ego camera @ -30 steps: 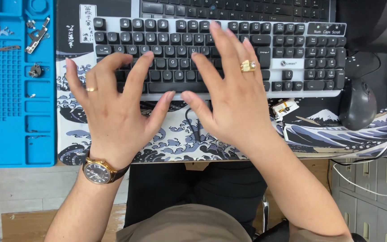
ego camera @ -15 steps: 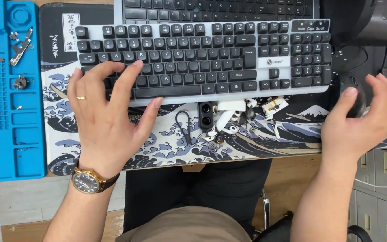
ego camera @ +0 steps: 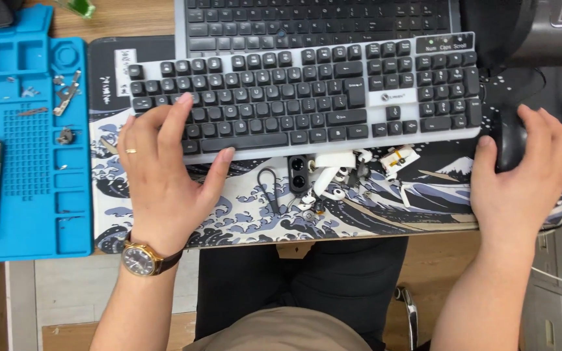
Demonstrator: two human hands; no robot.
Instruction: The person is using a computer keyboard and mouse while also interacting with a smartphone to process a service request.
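Head view: left hand (ego camera: 160, 175) rests on keyboard (ego camera: 307, 97); right hand (ego camera: 521, 179) covers mouse (ego camera: 510, 144).

The right hand (ego camera: 521, 175) has left the white keyboard (ego camera: 307, 97) and now cups the black mouse (ego camera: 510, 146) at the right of the frame. That uncovers small white parts (ego camera: 343, 172) below the keyboard's lower edge.
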